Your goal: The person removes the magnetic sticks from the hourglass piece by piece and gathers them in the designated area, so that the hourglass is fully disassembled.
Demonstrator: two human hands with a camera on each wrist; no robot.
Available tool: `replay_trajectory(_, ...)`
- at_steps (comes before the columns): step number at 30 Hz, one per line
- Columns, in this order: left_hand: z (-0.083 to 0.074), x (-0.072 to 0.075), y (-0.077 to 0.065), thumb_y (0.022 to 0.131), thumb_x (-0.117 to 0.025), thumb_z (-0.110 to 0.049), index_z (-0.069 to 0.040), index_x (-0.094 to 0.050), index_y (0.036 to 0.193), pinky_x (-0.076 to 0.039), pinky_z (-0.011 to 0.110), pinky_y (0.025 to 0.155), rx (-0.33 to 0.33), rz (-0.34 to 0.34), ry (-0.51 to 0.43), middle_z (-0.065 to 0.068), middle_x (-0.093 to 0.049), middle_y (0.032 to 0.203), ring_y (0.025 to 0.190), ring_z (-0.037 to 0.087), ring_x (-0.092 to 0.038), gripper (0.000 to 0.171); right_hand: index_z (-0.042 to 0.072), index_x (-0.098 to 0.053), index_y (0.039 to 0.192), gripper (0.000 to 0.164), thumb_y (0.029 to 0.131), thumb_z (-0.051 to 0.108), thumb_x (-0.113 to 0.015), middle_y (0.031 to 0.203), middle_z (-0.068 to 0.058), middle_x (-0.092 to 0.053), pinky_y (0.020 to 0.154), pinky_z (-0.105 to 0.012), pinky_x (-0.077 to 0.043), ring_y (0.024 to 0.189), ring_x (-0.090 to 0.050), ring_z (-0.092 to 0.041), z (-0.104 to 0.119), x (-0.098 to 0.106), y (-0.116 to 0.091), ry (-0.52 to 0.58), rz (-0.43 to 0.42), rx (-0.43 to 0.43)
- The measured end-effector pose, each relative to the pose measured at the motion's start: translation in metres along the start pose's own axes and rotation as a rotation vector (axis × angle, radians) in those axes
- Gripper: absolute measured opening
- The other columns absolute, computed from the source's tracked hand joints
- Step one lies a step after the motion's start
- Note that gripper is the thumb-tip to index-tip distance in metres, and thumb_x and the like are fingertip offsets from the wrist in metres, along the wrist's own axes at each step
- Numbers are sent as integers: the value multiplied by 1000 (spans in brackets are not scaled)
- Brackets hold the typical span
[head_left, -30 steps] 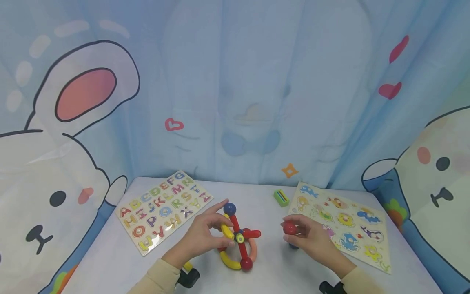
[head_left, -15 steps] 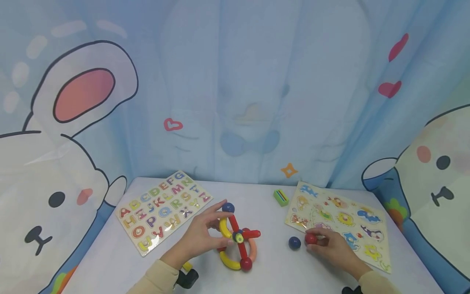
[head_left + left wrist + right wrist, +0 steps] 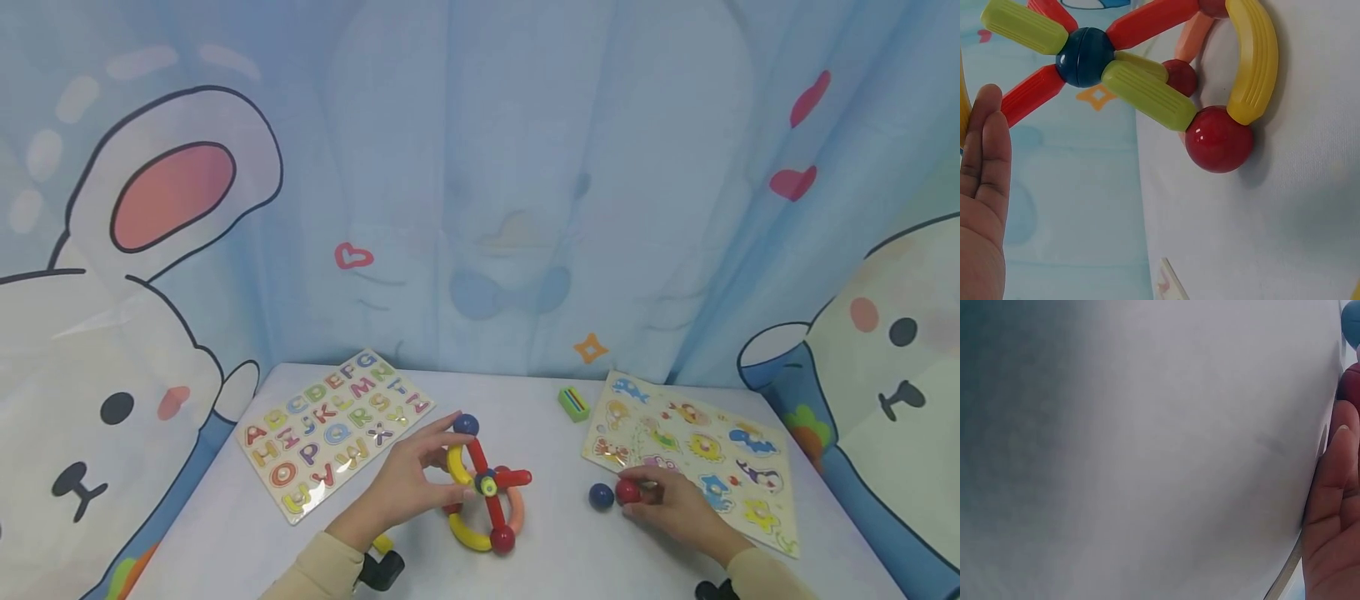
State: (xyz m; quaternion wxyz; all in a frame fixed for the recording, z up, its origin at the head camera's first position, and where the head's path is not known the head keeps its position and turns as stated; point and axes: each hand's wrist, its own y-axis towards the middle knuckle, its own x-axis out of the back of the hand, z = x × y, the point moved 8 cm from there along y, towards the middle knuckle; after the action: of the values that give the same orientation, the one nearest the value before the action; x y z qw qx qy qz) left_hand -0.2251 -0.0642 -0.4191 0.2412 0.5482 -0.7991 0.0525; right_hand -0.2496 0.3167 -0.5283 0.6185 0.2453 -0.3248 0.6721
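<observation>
A ball-and-stick building toy (image 3: 491, 510) stands on the table, made of red, green and yellow sticks around a dark blue ball (image 3: 1085, 57), with a blue ball (image 3: 466, 424) on top. My left hand (image 3: 412, 475) grips its left side, by the yellow curved stick (image 3: 457, 463). In the left wrist view, a red ball (image 3: 1219, 139) and another yellow curved stick (image 3: 1252, 59) sit at its base. To the right, my right hand (image 3: 682, 510) pinches a loose red ball (image 3: 627, 492) at the table. A loose blue ball (image 3: 601, 497) lies beside it, close to touching.
An alphabet puzzle board (image 3: 330, 429) lies at the left. An animal puzzle board (image 3: 660, 408) is at the right, partly behind my right hand. A small green striped block (image 3: 574, 404) sits near the back edge, before a printed curtain (image 3: 517, 208).
My right hand has carried the red ball right and down to the table, then slightly left toward the loose blue ball. The left hand and the toy have hardly moved.
</observation>
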Motion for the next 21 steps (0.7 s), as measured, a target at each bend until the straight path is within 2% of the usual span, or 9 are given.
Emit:
replay_trajectory(6,0,0,-1,78,-87,-27,-27,-67,129,-51,47,94,3,3,-22,-4,-38,156,93,9,-64,55,13,-67,124,54,74,14,-87,98,-1,-61,63,-28,-49,80,-56,-18,1,-1,0,10,8,-12)
replay_trajectory(14,2,1,-1,77,-87,-27,-26,-66,129,-51,41,95,9,6,-28,-5,-38,156,95,8,-65,56,14,-68,123,52,74,12,-87,99,-1,-62,64,-28,-50,81,-57,-18,2,-3,0,17,20,-12)
replay_trajectory(21,3,1,-2,78,-87,-24,-25,-66,130,-50,50,97,26,11,-49,-4,-39,155,99,9,-65,57,12,-67,124,55,73,12,-88,101,1,-63,65,-28,-51,81,-57,-17,2,-3,1,14,21,-6)
